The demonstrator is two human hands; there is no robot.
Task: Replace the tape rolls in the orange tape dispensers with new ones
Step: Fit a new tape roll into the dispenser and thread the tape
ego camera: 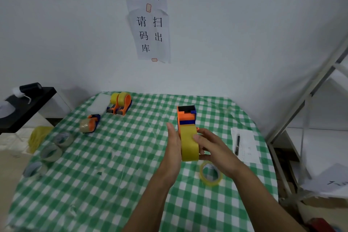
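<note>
An orange and blue tape dispenser point(186, 117) is held up above the green checked table point(113, 165), with a full yellow tape roll point(189, 145) mounted in it. My left hand point(172, 145) lies flat with straight fingers against the left side of the roll. My right hand point(209, 147) grips the roll and dispenser from the right, its fingers curled over the tape's face. A nearly used-up yellowish roll point(211, 173) lies on the table below my right hand.
Two dispensers with yellow rolls point(120, 104) stand at the table's back. Another dispenser point(90, 123) lies on its side at the left. Several greyish rolls point(51, 152) sit along the left edge. A pen on paper point(238, 144) lies at the right, beside a metal shelf frame point(301, 103).
</note>
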